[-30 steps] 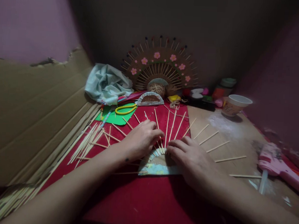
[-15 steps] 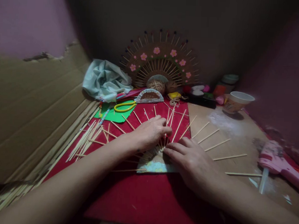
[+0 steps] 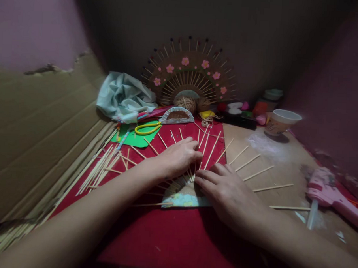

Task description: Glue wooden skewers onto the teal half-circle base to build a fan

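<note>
My left hand (image 3: 184,156) is closed, its thumb and fingers pinched around a thin wooden stick (image 3: 203,138) that stands among other sticks fanned out in a half circle. Their inner ends meet on a half-round cardboard base (image 3: 185,200) with a light blue patterned strip along its straight edge. Across the right part of this base lies my right hand (image 3: 228,191), fingers stretched to the left, their tips beside the sticks' inner ends. Its thumb is hidden, and the hand covers part of the base and several stick ends.
Loose sticks (image 3: 98,170) lie in a pile at the left. Yellow-handled scissors (image 3: 148,128) rest on green paper (image 3: 131,138). A pink glue gun (image 3: 327,192) is at the right, a plastic cup (image 3: 280,124) behind it. A flowered fan (image 3: 186,69) stands at the back.
The stick at my left fingertips leans slightly differently among its neighbours. Both hands stay in nearly the same place, and the whole view has shifted a little.
</note>
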### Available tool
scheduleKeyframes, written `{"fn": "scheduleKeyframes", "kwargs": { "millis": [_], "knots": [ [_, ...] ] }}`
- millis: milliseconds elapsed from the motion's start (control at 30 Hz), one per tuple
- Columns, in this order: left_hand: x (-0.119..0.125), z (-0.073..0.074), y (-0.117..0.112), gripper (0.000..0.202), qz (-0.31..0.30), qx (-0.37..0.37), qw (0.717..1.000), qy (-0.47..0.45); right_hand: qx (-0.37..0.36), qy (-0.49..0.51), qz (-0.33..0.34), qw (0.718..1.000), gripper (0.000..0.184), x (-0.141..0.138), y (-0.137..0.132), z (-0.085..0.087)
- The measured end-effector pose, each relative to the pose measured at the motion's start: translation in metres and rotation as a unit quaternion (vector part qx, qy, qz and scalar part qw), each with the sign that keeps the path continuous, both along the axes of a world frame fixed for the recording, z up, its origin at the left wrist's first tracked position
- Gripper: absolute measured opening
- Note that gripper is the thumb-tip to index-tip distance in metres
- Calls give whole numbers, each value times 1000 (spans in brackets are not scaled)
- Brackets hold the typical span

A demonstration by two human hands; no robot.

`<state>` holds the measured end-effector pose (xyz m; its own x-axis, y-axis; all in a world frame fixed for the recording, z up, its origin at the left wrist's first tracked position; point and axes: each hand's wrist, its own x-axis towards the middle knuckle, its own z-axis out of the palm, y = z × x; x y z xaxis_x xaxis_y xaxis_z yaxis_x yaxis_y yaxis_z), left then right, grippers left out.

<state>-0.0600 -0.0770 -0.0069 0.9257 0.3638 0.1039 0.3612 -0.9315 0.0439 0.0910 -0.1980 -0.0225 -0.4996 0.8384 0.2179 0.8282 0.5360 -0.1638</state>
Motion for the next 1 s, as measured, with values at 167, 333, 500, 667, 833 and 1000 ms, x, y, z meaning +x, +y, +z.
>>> {"fn": "scheduleKeyframes", "kwargs": {
  "millis": [167, 333, 500, 667, 833, 1000],
  "knots": [
    [1, -2, 2, 21, 6, -9, 1000, 2, 2, -15, 5, 1000, 22, 0, -1, 1],
    [1, -5, 5, 20, -6, -16, 1000, -5, 6, 0, 1, 1000, 24, 0, -1, -1],
    [0, -2, 5, 19, -10, -26, 1000, -1, -3, 44, -8, 999, 26, 1, -1, -3],
    [-12, 8, 12, 17, 28, -51, 997, -60, 6, 65, -11, 998, 26, 0, -3, -3],
    [-21, 7, 20, 19, 70, -4, 997, -29, 4, 52, 27, 998, 23, -4, -4, -1],
    [-17, 2, 19, 23, 36, 59, 997, 15, 20, 34, 29, 999, 25, -5, -3, -4]
  ]
}}
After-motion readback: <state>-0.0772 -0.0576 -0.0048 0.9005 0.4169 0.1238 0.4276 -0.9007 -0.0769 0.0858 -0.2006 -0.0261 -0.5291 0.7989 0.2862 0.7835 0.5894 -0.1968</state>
